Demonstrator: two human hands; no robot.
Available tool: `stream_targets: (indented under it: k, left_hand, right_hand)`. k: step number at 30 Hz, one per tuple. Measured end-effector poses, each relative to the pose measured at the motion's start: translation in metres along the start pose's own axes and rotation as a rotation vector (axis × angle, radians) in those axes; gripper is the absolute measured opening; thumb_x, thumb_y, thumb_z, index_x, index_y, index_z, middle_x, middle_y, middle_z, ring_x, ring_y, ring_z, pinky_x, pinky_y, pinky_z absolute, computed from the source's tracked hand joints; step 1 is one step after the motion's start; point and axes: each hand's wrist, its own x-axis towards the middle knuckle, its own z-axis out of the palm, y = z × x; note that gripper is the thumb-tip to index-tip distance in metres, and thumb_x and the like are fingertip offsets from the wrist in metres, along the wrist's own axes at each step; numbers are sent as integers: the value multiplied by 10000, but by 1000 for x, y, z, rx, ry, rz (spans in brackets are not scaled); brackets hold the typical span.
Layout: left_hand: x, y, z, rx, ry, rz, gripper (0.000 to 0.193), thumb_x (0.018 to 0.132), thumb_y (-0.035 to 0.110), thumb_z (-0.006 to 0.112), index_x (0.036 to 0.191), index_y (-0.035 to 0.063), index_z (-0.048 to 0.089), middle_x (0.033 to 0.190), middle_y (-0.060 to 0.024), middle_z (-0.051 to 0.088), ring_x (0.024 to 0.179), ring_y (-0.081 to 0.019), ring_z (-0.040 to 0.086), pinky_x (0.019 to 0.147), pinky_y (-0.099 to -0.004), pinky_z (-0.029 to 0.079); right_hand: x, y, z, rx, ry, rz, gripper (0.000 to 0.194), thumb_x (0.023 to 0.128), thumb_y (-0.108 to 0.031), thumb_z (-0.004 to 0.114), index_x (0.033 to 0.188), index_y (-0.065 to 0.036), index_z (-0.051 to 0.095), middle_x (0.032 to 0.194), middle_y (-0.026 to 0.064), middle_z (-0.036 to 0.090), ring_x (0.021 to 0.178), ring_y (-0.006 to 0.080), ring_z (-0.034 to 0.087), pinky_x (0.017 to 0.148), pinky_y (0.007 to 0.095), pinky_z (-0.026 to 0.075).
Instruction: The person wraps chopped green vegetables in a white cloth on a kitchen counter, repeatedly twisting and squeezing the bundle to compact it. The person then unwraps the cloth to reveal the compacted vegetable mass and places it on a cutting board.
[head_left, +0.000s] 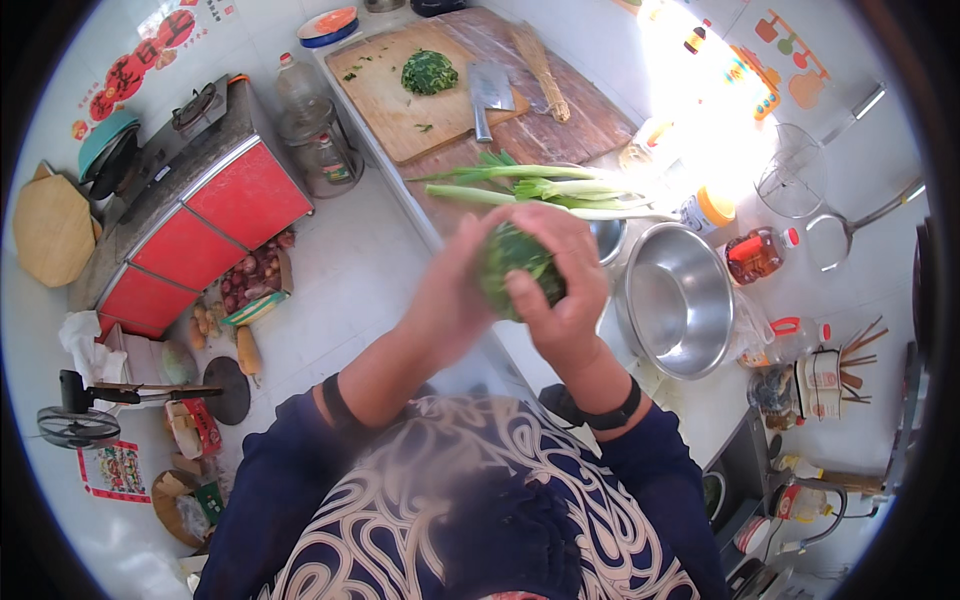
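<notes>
Between my two palms sits a ball of chopped leafy greens (521, 262), held up in front of the counter's edge. My left hand (454, 289) presses it from the left and looks blurred. Around its right side and top curve the fingers of my right hand (562, 274), with the thumb across the front. Beyond them, scallions (540, 187) lie across the wooden board. A second mound of chopped greens (429, 72) rests on the cutting board (397, 112), with a cleaver (490, 94) to its right. Close to my right hand is a steel bowl (679, 300).
A straw brush (541, 75) lies behind the cleaver. Along the wall at right stand a yellow-lidded jar (706, 210) and a bottle of red-brown liquid (757, 255). A sink faucet (825, 495) is at lower right. Left, a red-fronted stove counter (217, 217) has onions (255, 277) below it.
</notes>
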Motion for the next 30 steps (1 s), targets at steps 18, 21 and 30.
stream_targets:
  k: [18, 21, 30]
  left_hand:
    - [135, 70, -79, -115, -146, -375, 405, 1088, 442, 447, 1356, 153, 540, 1240, -42, 629, 1142, -157, 635, 997, -340, 510]
    - [155, 101, -93, -87, -129, -404, 413, 1086, 450, 443, 1358, 155, 542, 1245, -41, 633, 1146, -162, 638, 1000, -346, 511]
    - [206, 140, -151, -103, -34, -562, 599, 1038, 582, 434, 1356, 99, 589, 1254, -143, 678, 1145, -315, 659, 1027, -488, 508]
  right_hand:
    - [50, 61, 80, -435, -209, 58, 669, 679, -267, 831, 1299, -101, 643, 1367, 134, 600, 1234, 396, 564, 1028, 509, 454]
    - [74, 73, 111, -421, -196, 74, 690, 691, -283, 828, 1325, -100, 626, 1393, 140, 584, 1259, 407, 550, 1063, 522, 436]
    - [80, 93, 125, -347, -223, 401, 632, 784, -219, 793, 1365, -73, 591, 1426, 169, 571, 1289, 416, 541, 1114, 525, 412]
